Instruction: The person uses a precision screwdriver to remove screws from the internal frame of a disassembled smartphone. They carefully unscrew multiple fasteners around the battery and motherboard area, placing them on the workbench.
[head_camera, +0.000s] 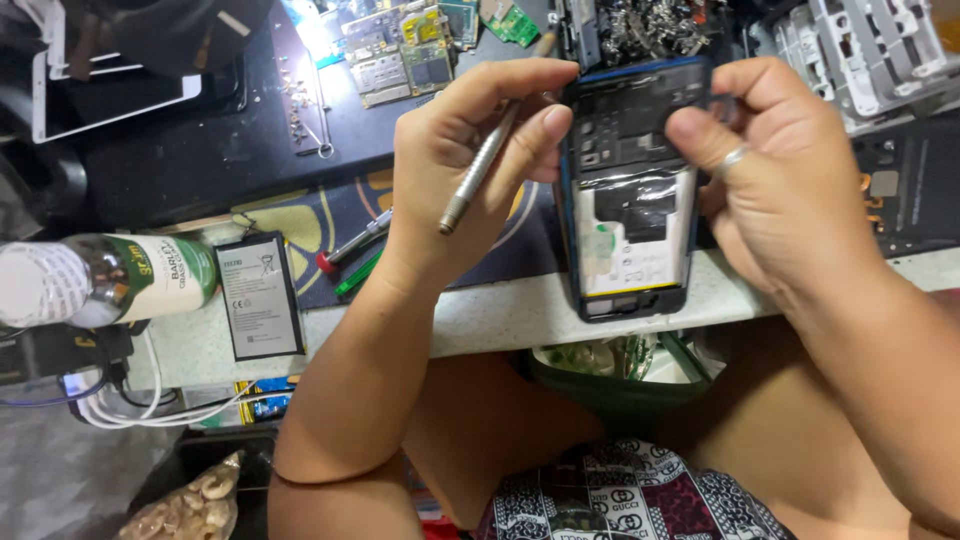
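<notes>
The left hand (470, 150) and the right hand (775, 170) hold 1 opened phone (630, 190) between them, above the front edge of the desk (480, 320). The phone has a blue frame and its back cover is off, so the dark inner parts and a white area under clear film are visible. Its lower end rests on or just above the desk edge; I cannot tell which.

The left grip is closed: the fingertips press the left side of the phone, and a thin metal tool (485, 165) lies slanted between the fingers of the same hand. The right grip is also closed on the phone, with the thumb on its inner face and the fingers behind its right side. A ring is on 1 right finger.

Left of the hands, a flat phone battery (258, 296) lies on the desk, near a bottle (105, 280) on its side. Circuit boards (410, 45) lie further back on a dark mat (200, 150).
</notes>
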